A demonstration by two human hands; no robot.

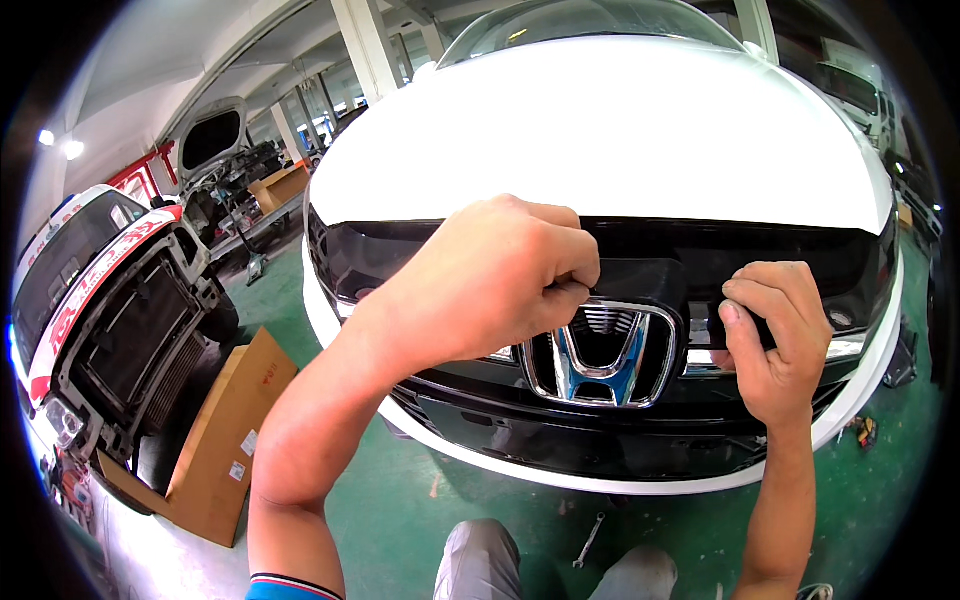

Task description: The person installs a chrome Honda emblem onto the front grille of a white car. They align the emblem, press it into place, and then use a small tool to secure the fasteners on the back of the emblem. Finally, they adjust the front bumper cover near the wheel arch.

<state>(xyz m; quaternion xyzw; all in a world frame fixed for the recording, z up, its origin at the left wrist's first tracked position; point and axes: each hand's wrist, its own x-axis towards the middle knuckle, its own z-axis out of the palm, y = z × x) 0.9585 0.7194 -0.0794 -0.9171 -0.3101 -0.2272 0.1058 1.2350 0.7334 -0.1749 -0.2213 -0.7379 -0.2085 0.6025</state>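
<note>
A white car's front end stands before me, its glossy black grille under the closed hood. A chrome-framed emblem sits in the grille's middle. My left hand is closed in a fist just above and left of the emblem, over the grille's upper black panel. Its fingertips are turned away, so whatever they hold is hidden. To the right of the emblem, my right hand is bent with thumb and forefinger drawn together in front of the grille. Anything between those fingertips is too small to make out.
A wrench lies on the green floor between my knees. On the left, an open cardboard box stands beside a white and red vehicle with its front stripped. Small loose items lie on the floor at right.
</note>
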